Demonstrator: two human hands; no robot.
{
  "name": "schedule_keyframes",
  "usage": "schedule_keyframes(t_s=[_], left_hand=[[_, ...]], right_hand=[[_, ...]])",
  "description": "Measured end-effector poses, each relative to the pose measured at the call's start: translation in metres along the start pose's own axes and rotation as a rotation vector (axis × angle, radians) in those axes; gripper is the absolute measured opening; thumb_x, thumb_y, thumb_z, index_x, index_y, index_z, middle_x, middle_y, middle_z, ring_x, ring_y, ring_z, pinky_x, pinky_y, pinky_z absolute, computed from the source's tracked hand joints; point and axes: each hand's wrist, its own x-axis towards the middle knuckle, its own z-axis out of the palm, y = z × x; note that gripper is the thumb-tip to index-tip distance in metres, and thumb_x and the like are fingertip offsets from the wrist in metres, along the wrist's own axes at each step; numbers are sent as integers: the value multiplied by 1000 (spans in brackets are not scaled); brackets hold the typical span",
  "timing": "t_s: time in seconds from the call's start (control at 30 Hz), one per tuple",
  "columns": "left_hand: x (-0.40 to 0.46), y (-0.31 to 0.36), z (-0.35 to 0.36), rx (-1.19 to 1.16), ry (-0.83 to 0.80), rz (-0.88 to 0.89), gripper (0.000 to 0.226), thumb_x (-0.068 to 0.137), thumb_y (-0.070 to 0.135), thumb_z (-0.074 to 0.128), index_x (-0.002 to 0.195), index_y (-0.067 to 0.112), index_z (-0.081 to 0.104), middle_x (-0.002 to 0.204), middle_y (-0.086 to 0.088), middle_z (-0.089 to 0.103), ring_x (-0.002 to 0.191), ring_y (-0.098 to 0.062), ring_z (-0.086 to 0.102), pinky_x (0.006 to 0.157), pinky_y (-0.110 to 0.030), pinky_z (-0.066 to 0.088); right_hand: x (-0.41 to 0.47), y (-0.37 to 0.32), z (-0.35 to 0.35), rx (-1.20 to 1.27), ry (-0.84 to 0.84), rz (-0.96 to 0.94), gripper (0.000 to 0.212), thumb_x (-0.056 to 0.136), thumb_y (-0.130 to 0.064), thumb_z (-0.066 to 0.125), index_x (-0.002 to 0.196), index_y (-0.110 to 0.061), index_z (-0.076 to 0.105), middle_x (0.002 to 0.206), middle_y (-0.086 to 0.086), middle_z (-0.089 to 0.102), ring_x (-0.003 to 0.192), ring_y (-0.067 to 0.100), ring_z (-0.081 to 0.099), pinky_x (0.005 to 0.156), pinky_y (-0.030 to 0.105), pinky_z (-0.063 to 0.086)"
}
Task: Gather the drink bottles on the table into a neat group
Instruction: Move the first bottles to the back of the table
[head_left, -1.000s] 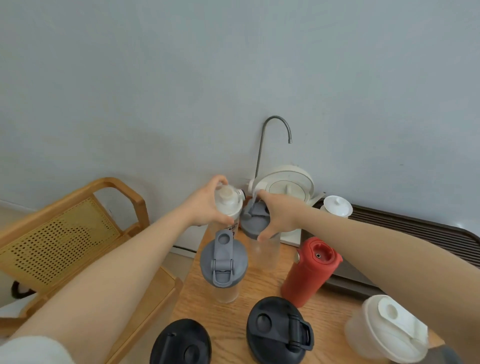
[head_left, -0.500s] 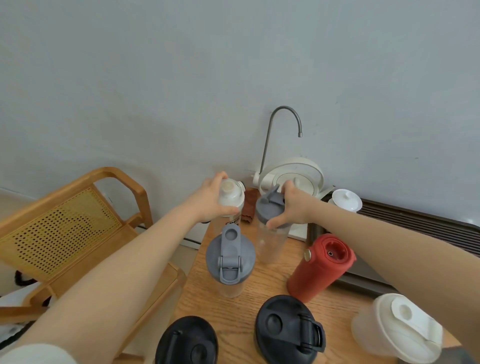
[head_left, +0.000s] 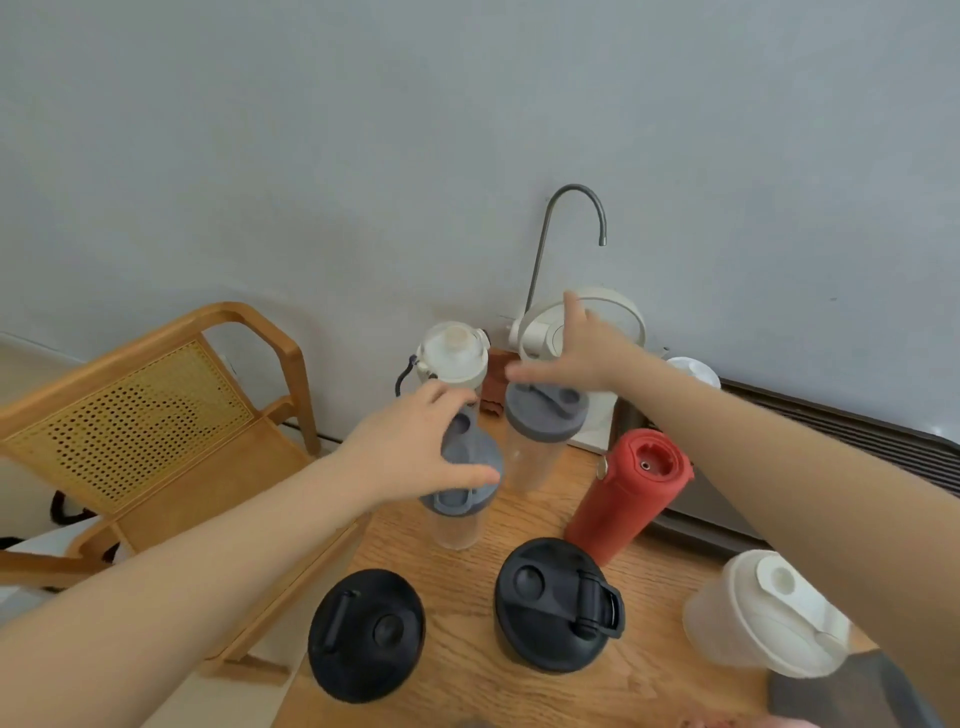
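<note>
Seven drink bottles upright on the wooden surface (head_left: 649, 691), loosely bunched toward the back corner by the wall. Left hand (head_left: 415, 457) spread over the grey lid of the nearer clear bottle (head_left: 457, 519), thumb and fingers arched around the lid's rim, apparently closing from above for a top grip; firm contact not certain. Right hand (head_left: 576, 353) open, fingers splayed, hovering just above the grey-lidded clear bottle behind (head_left: 540, 431), gripping nothing. White-capped bottle (head_left: 452, 353) at the back, just beside that one, near the kettle base (head_left: 597, 322). Red bottle (head_left: 628, 493) slightly apart to the right; two black-lidded bottles (head_left: 556, 603) (head_left: 366, 631) in front; white cup-shaped bottle (head_left: 763, 613) farthest right, well apart. Probably next: drawing the outliers inward.
</note>
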Motion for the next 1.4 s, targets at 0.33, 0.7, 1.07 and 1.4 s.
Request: schedule_keyframes(t_s=[0.33, 0.7, 1.07, 1.4], left_hand=[[0, 12, 42, 96, 19, -182, 102, 62, 52, 74, 137, 29, 9, 123, -11, 47, 104, -32, 55, 73, -41, 49], [-46, -29, 4, -107, 114, -187, 102, 59, 42, 74, 137, 40, 8, 126, 0, 46, 102, -21, 52, 73, -33, 49], [10, -91, -47, -15, 111, 23, 103, 59, 33, 77, 140, 34, 13, 134, -8, 46, 113, -30, 51, 85, -37, 48], [110, -73, -1, -98, -100, 292, 115, 61, 27, 79, 144, 35, 1, 146, -8, 32, 130, -35, 35, 100, -50, 41]], right_hand=[[41, -53, 38, -383, -132, -379, 86, 77, -33, 71, 145, -15, 21, 150, 10, 30, 134, 32, 33, 106, 41, 33], [59, -57, 65, -475, -78, -321, 86, 65, -38, 77, 131, -16, 26, 127, 15, 48, 104, 37, 55, 72, 38, 42], [-30, -64, 29, -379, -2, -211, 82, 60, -38, 77, 124, -22, 28, 105, 1, 52, 86, 26, 51, 72, 36, 43], [-46, -36, 69, -480, 41, -116, 85, 59, -49, 75, 127, -24, 30, 119, 2, 54, 105, 26, 53, 84, 38, 45]])
